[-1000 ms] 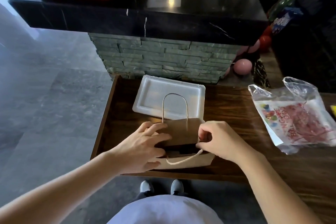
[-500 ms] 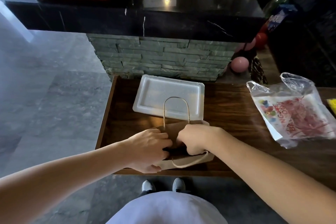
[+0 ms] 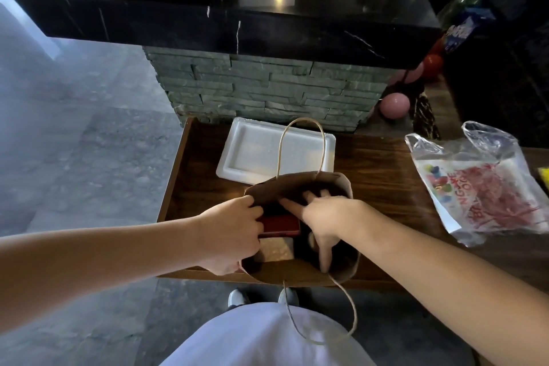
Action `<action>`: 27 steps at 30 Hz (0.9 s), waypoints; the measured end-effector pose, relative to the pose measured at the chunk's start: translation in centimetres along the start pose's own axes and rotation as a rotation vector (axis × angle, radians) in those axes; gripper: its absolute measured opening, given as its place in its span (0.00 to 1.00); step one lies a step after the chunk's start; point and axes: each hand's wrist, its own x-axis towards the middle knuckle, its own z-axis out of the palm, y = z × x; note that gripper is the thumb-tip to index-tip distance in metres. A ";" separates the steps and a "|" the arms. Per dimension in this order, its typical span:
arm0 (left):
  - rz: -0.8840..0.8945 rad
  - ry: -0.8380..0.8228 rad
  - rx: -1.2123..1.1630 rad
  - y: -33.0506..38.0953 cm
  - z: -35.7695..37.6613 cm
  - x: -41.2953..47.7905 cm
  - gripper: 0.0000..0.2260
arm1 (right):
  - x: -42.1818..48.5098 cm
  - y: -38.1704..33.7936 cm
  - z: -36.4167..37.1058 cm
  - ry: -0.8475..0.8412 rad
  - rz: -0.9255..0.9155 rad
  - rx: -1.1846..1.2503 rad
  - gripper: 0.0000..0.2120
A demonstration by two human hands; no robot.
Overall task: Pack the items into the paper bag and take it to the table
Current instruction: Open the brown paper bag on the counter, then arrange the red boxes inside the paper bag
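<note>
A brown paper bag (image 3: 341, 272) with twine handles stands open near the front edge of a wooden tray-like surface (image 3: 374, 169). My left hand (image 3: 231, 232) grips the bag's left rim and pulls it outward. My right hand (image 3: 322, 217) is inside the mouth with fingers spread, pressing the right and far walls apart. Inside the bag I see a red box (image 3: 280, 224) and a pale packet (image 3: 274, 248) below it. A white foam tray (image 3: 252, 151) lies flat just behind the bag.
A clear plastic bag (image 3: 487, 187) with red printed contents lies on the wood to the right. A black stone counter (image 3: 237, 33) on a stone-clad base overhangs behind. Pink and red balloons (image 3: 395, 105) sit at the back right. Grey tiled floor is on the left.
The bag, folded nearly flat a second ago, now stands spread wide. My right hand has gone inside it, my left has shifted to its left rim, and the near handle hangs over the front.
</note>
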 end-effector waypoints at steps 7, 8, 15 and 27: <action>0.047 -0.074 0.082 0.0 -0.2 -1.4 0.09 | -1.0 2.1 0.3 0.073 -0.078 0.137 0.67; 0.040 -0.084 0.083 0.1 -0.2 -1.6 0.09 | -1.3 2.7 0.2 0.081 -0.092 0.191 0.64; -0.016 -0.113 -0.034 1.4 -0.7 -1.2 0.12 | -3.0 6.2 0.6 0.240 -0.038 0.379 0.51; -0.128 -0.382 0.106 2.5 -2.0 1.3 0.15 | -2.8 1.9 1.8 0.157 -0.028 0.079 0.72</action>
